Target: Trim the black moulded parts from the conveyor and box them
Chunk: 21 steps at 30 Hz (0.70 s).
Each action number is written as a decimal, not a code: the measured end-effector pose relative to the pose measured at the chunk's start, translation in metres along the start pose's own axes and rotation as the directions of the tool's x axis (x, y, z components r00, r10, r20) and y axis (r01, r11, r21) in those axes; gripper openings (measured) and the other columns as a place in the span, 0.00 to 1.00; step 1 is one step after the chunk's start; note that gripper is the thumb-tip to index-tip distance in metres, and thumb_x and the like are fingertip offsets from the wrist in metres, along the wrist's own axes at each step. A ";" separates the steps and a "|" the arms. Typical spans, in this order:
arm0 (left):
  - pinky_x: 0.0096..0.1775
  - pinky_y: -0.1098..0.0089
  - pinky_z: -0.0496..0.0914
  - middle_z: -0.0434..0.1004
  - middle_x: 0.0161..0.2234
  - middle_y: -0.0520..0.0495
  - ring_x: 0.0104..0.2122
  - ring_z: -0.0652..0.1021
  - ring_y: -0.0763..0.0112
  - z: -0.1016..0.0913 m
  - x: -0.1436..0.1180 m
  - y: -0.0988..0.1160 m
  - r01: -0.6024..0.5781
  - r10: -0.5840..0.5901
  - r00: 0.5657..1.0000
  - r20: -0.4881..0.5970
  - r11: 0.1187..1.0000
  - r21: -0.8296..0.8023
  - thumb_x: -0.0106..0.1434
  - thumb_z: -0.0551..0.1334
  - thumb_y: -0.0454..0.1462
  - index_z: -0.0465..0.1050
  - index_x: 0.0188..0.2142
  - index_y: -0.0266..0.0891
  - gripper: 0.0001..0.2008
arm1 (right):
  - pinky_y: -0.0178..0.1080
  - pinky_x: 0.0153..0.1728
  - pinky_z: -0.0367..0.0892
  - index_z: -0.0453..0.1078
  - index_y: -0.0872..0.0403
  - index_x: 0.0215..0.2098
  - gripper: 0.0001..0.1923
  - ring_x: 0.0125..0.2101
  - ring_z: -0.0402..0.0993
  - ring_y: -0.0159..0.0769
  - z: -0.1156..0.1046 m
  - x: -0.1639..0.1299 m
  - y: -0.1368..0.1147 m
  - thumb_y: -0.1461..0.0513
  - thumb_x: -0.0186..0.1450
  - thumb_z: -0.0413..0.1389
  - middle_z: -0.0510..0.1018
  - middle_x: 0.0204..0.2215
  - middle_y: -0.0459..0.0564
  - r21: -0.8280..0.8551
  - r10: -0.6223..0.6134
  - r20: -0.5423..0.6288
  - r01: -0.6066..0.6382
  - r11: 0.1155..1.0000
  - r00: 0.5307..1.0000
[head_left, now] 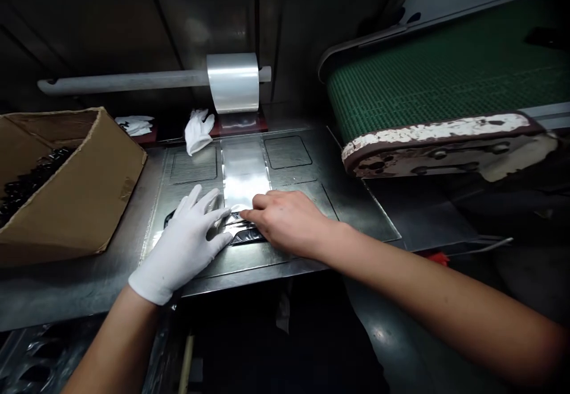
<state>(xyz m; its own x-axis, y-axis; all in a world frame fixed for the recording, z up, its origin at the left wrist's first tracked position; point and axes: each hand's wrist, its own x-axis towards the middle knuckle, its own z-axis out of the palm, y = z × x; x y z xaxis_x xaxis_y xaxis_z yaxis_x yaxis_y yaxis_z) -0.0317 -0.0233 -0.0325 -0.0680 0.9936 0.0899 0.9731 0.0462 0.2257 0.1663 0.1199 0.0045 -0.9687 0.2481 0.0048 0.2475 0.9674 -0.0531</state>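
My left hand (187,240), in a white glove, has its fingers spread. Its thumb and index fingertips touch the left side of a glossy black flat part (247,235) on the metal bench. My bare right hand (289,221) is closed at the near end of a strip of clear plastic film (244,174), index finger pressed down on it; its thumb is hidden. The film lies over the part's far edge and runs back to a film roll (234,82). Another dark piece (168,219) shows partly from behind my left hand.
A cardboard box (120,189) of small black pieces stands at left. The roll hangs on a pale bar (133,81). White gloves (199,131) lie near it. A green conveyor belt (445,79) juts in at right. The metal bench (303,263) ends just before my body.
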 end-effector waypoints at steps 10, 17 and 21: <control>0.59 0.50 0.69 0.76 0.54 0.41 0.57 0.73 0.52 -0.017 0.000 0.032 -0.122 0.108 0.985 -0.133 0.987 -0.103 0.68 0.67 0.39 0.77 0.51 0.43 0.13 | 0.40 0.37 0.69 0.75 0.48 0.61 0.20 0.42 0.78 0.42 0.022 -0.143 0.103 0.62 0.74 0.52 0.81 0.46 0.52 -0.043 0.324 -0.182 -0.337 0.941 0.928; 0.37 0.51 0.71 0.79 0.33 0.42 0.33 0.75 0.53 -0.010 0.014 0.068 -0.281 0.280 0.960 0.026 0.950 0.138 0.70 0.55 0.29 0.79 0.42 0.38 0.13 | 0.52 0.54 0.71 0.76 0.57 0.60 0.21 0.50 0.73 0.52 0.068 -0.120 0.095 0.64 0.73 0.51 0.78 0.52 0.60 0.151 0.426 -0.375 -0.399 0.904 0.823; 0.44 0.51 0.74 0.79 0.33 0.43 0.38 0.79 0.55 -0.006 -0.012 0.072 -0.254 0.260 0.964 -0.058 0.963 0.089 0.66 0.59 0.26 0.78 0.33 0.40 0.12 | 0.55 0.57 0.69 0.75 0.60 0.59 0.20 0.53 0.71 0.53 0.064 -0.132 0.074 0.60 0.74 0.52 0.78 0.52 0.62 0.229 0.435 -0.490 -0.370 0.900 0.756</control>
<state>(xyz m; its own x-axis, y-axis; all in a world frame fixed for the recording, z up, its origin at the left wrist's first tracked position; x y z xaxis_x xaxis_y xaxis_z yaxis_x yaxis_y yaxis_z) 0.0379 -0.0326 -0.0112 0.1742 0.9638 0.2017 0.9741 -0.1987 0.1078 0.3114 0.1558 -0.0638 -0.6157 0.6328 0.4696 0.5772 0.7679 -0.2778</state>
